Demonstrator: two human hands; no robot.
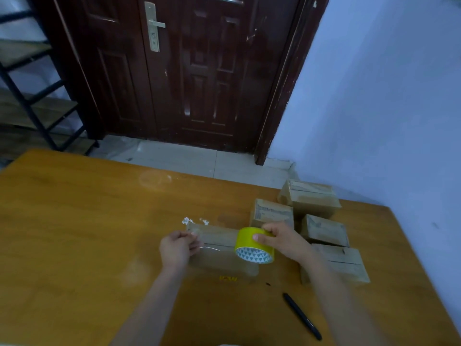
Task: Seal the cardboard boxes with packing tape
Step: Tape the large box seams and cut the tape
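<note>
A wooden table (74,233) with an orange-brown top carries everything. One cardboard box (219,250) lies near the middle. Four more boxes (321,231) cluster at the right, toward the far edge. A black pen (301,316) lies near the front, right of centre.

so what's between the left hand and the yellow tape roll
In the head view, a pulled-out strip of clear tape spans from the left hand to the tape roll, stretched over the top of the cardboard box.
</note>
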